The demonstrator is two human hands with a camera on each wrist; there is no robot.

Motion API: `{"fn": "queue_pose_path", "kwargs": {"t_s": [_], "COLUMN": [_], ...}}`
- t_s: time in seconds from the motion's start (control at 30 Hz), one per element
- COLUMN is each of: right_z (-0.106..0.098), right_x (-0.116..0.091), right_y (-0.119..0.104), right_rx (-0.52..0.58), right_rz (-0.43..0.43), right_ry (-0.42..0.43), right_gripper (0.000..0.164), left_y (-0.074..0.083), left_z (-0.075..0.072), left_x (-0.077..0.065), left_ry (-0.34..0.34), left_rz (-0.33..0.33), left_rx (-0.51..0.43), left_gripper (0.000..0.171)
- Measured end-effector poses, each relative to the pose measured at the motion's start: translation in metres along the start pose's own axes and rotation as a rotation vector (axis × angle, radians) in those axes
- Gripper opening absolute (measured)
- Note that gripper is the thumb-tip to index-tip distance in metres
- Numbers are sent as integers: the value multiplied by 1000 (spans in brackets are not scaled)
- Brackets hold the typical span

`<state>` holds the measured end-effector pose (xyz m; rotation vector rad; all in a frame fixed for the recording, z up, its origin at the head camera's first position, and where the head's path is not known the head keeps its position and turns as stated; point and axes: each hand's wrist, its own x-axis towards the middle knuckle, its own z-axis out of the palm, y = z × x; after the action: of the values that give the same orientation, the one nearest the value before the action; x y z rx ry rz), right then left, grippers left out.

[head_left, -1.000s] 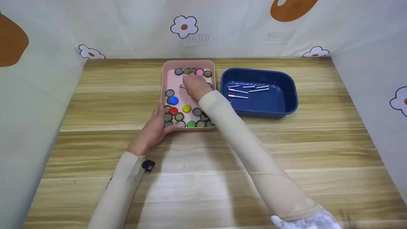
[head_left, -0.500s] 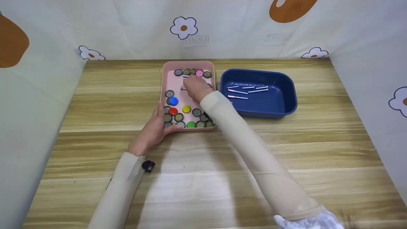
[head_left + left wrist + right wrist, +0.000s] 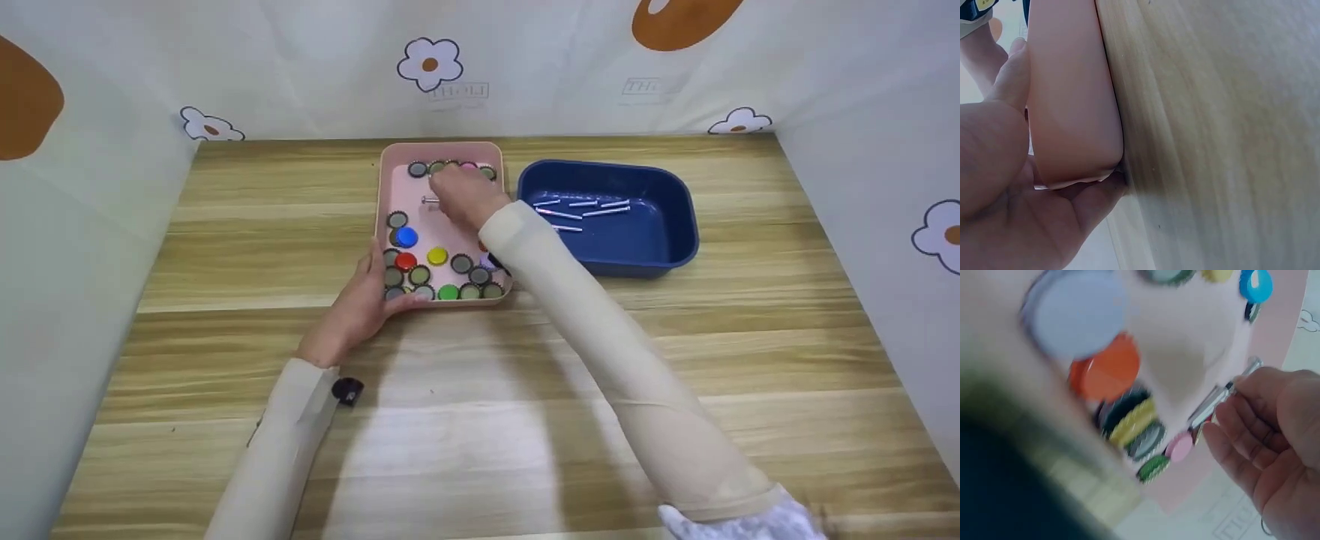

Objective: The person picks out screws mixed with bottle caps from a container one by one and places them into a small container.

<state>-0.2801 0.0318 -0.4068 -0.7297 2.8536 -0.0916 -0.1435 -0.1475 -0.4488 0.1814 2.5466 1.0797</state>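
In the head view, my left hand grips the near left corner of a pink tray, thumb over the front rim. The left wrist view shows that palm and fingers around the tray's corner. My right hand is inside the tray's far half. Seen from the right wrist, it pinches a silver screw between thumb and forefinger; the fingers partly hide it. Another slim metal piece lies close by, partly overlapped. Bottle caps fill parts of the tray, including a blue cap, yellow cap and green cap.
A navy blue box stands right of the tray, with several silver screws inside. Both sit on a wood-grain table. A patterned cloth wall rises behind and at the sides.
My right hand has shifted slightly right and up within the tray, and its forearm now covers part of the screws in the navy box. The left hand keeps its hold on the tray.
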Motion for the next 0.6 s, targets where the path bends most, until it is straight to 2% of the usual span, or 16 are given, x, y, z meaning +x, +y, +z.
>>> {"fn": "queue_pose_path", "kwargs": {"t_s": [0.27,0.4,0.6], "right_z": [-16,-21,-26], "right_x": [-1,-8,-18], "right_y": [14,21,34], "right_rx": [-49,-75,49], "right_rz": [-69,-101,-87], "right_ry": [-90,-80,-84], "right_gripper": [27,26,23], "left_y": [1,1,1], "left_z": [0,1,1], "left_x": [1,1,2], "left_ry": [-8,-12,-12], "left_rz": [-21,-28,-35], "left_rx": [-25,-25,-33], "left_gripper": [121,121,120]}}
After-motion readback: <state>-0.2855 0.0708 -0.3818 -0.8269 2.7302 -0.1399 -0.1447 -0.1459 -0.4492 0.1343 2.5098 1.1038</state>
